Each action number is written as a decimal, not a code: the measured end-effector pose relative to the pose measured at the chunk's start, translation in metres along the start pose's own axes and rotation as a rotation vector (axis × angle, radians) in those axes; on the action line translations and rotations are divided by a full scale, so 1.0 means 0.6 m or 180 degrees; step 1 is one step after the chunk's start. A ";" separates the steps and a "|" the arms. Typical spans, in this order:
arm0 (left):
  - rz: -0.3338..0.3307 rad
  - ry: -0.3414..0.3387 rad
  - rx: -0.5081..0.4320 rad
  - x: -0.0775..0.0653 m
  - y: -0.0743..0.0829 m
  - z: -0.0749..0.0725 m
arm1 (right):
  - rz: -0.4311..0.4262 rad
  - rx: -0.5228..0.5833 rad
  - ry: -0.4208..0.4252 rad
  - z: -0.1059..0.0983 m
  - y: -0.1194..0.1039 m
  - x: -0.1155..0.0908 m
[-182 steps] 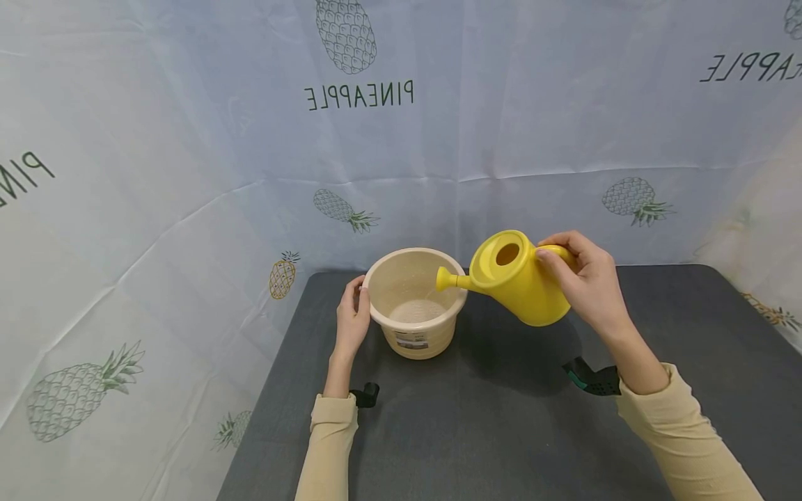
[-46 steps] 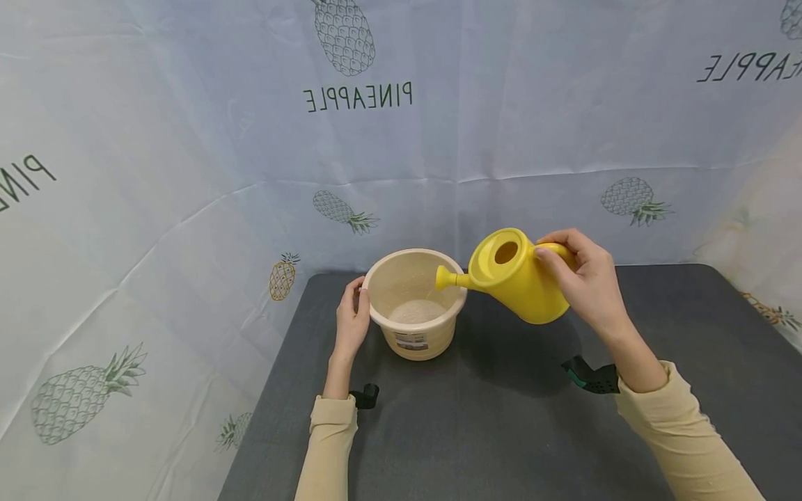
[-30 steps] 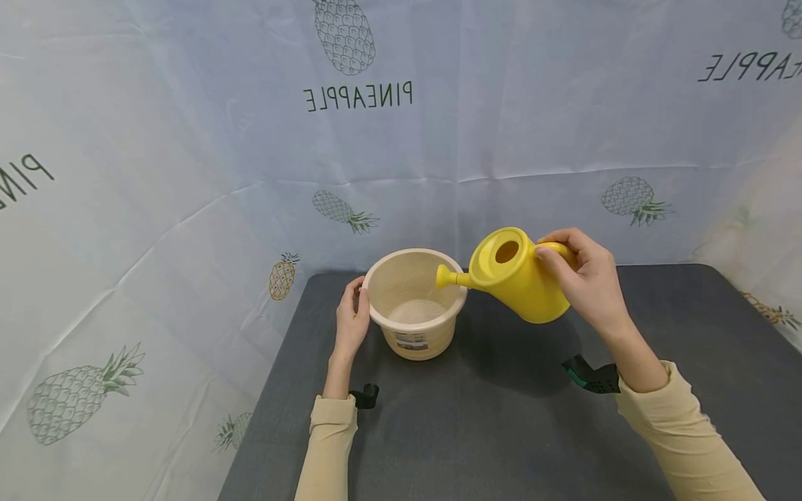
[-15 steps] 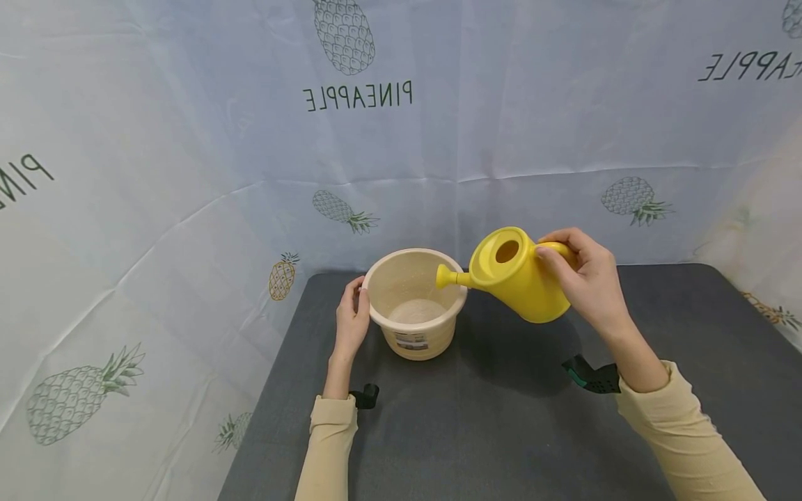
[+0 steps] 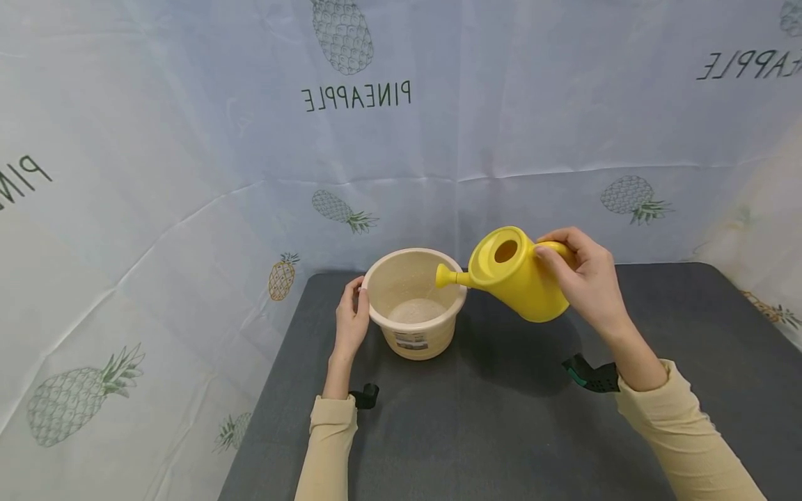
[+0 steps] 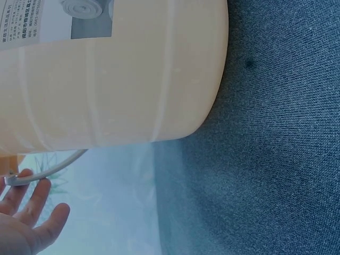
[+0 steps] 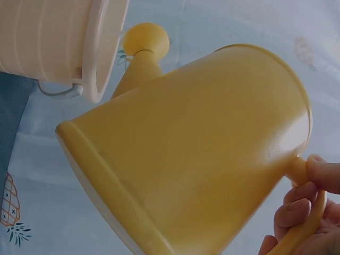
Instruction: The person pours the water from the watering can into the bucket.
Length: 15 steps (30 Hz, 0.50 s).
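A cream plastic bucket (image 5: 416, 341) stands upright on the dark table. My left hand (image 5: 352, 323) holds it at its left side, thumb at the rim. In the left wrist view, the fingertips of that hand (image 6: 29, 218) meet the grey bail handle (image 6: 58, 167). My right hand (image 5: 585, 278) grips the handle of a yellow watering can (image 5: 526, 285), raised above the table and tilted left. Its spout ends in a round rose (image 5: 443, 276) over the bucket's right rim, and faint thin streams of water fall inside. In the right wrist view, curled fingers (image 7: 295, 207) wrap the can's handle.
The dark grey table (image 5: 464, 438) ends at a pale cloth backdrop (image 5: 532, 125) printed with pineapples, which also hangs along the left. A printed label (image 5: 411, 341) is on the bucket's front. Black straps (image 5: 592, 376) sit on both wrists.
The watering can's base has risen very slightly over the last six seconds, its rose staying over the bucket. The bucket and both hands otherwise hold nearly the same place.
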<state>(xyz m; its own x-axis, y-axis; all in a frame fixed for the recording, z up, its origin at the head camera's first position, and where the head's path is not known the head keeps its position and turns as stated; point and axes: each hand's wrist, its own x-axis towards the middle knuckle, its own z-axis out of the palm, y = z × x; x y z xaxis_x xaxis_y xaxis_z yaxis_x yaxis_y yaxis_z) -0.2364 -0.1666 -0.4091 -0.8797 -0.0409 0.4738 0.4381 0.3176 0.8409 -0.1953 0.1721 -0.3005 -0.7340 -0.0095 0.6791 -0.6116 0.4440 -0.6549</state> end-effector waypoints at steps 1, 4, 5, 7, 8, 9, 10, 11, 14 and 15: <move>0.0008 0.0003 -0.0011 -0.001 -0.001 0.000 | -0.0009 -0.0001 -0.0005 0.001 0.000 0.000; 0.0022 0.0020 -0.0016 -0.002 -0.003 0.000 | -0.0025 -0.0009 -0.0013 0.002 0.002 0.000; 0.0022 0.0025 -0.0015 -0.002 -0.003 0.000 | -0.0027 -0.0015 -0.0013 0.002 0.002 0.000; 0.0023 0.0029 -0.0019 -0.001 -0.003 0.000 | -0.0019 -0.0024 -0.0008 0.002 0.002 0.000; 0.0021 0.0030 -0.0022 -0.001 -0.003 0.000 | -0.0018 -0.0027 -0.0005 0.002 0.002 0.000; 0.0017 0.0030 -0.0029 -0.001 -0.003 0.000 | -0.0014 -0.0030 -0.0003 0.002 0.002 0.000; 0.0010 0.0027 -0.0042 -0.001 -0.002 0.000 | -0.0010 -0.0033 -0.0001 0.002 0.002 0.000; 0.0005 0.0025 -0.0041 -0.001 -0.002 0.000 | -0.0006 -0.0032 -0.0004 0.002 0.000 0.000; -0.0009 0.0022 -0.0029 -0.001 -0.002 0.000 | 0.0002 -0.0026 -0.0010 0.003 -0.013 0.001; -0.0013 0.0020 -0.0022 -0.001 -0.002 0.000 | 0.0005 -0.0021 -0.0014 0.003 -0.020 0.001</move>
<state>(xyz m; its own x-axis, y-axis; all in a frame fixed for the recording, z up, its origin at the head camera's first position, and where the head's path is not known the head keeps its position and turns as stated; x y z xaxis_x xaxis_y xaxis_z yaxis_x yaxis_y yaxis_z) -0.2363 -0.1669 -0.4102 -0.8802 -0.0481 0.4721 0.4359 0.3109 0.8446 -0.1885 0.1653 -0.2928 -0.7362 -0.0127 0.6766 -0.6086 0.4499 -0.6537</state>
